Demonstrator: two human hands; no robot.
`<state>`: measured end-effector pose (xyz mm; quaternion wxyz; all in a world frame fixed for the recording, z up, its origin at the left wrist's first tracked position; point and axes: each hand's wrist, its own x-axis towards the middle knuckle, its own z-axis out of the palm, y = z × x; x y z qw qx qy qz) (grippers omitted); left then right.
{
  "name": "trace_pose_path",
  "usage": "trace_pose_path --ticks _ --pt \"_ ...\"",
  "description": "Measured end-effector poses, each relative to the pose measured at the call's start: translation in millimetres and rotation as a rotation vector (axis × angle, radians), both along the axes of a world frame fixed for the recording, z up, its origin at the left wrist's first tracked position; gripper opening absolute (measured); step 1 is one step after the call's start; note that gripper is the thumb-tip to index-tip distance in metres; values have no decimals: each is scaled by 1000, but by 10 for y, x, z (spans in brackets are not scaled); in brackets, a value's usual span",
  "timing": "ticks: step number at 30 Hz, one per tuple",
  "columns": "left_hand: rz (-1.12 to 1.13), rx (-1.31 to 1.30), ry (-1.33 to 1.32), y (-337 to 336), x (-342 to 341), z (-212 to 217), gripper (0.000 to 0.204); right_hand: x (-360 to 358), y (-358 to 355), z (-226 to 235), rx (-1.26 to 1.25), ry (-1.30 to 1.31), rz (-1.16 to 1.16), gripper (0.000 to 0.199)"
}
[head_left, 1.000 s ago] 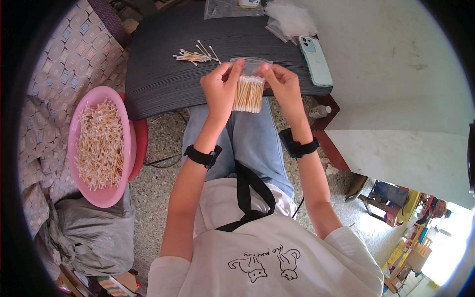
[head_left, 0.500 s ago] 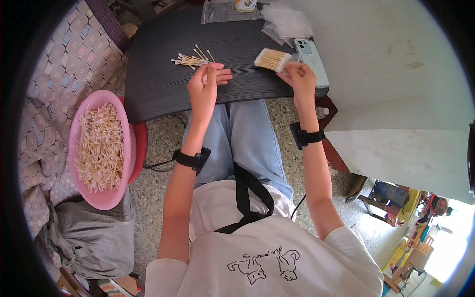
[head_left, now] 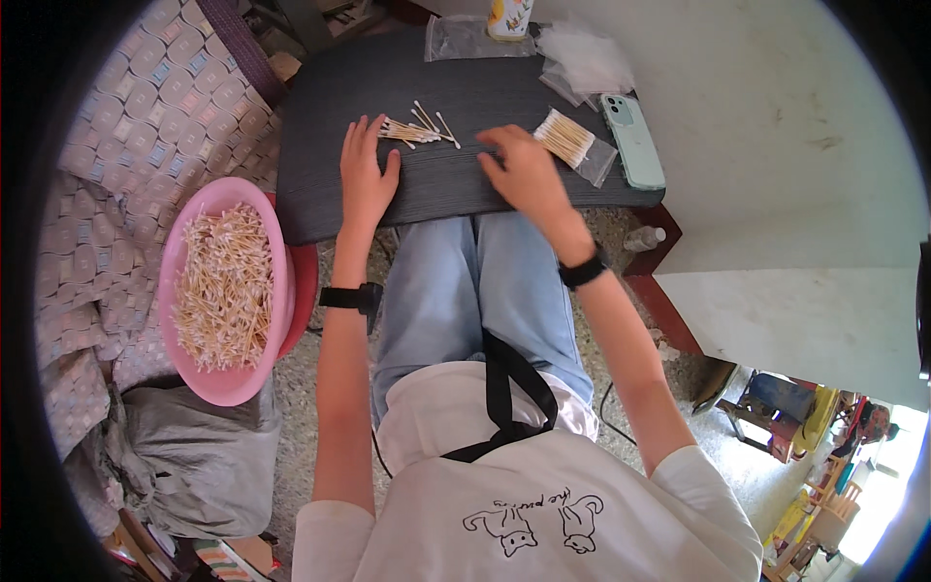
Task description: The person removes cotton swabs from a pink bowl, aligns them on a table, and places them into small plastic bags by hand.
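A small loose pile of cotton swabs (head_left: 415, 130) lies on the dark table. My left hand (head_left: 368, 173) is at the pile's left side, its fingers stretched out and thumb apart, holding nothing. My right hand (head_left: 524, 173) hovers over the table between the loose swabs and a clear bag packed with cotton swabs (head_left: 564, 139). Its thumb and fingers are apart, with nothing seen between them. The packed bag lies flat, its clear end toward the phone.
A pink basin (head_left: 284, 291) heaped with cotton swabs stands left of the table (head_left: 436, 199). At the right edge lies a pale green phone (head_left: 632, 143). Clear plastic bags (head_left: 585, 60) and a printed cup-like container (head_left: 509, 17) are at the back. A wall rises on the right.
My right hand has let go of the bag of swabs and moved left. My left hand has shifted to the left side of the loose pile. The view has shifted slightly.
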<state>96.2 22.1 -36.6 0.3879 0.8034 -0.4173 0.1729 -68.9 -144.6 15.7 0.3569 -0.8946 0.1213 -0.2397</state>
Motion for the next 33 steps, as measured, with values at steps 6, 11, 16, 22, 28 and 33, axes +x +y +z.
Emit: trace_pose_path --ticks 6,11,16,22,28,33 --pt "12 324 -92 -92 52 44 46 617 92 -247 -288 104 -94 25" --pt "-6 499 -191 56 -87 63 45 592 131 -290 -297 35 -30 24" --pt "56 574 -186 160 -264 128 46 521 232 -227 -316 -221 55 27" --pt "60 546 -182 88 -248 89 50 576 322 -274 -362 -142 80 20" --pt "11 335 -99 145 -219 36 58 644 337 -276 -288 -88 46 10" --pt "45 316 -70 124 -223 39 56 615 269 -263 -309 -141 -32 10"
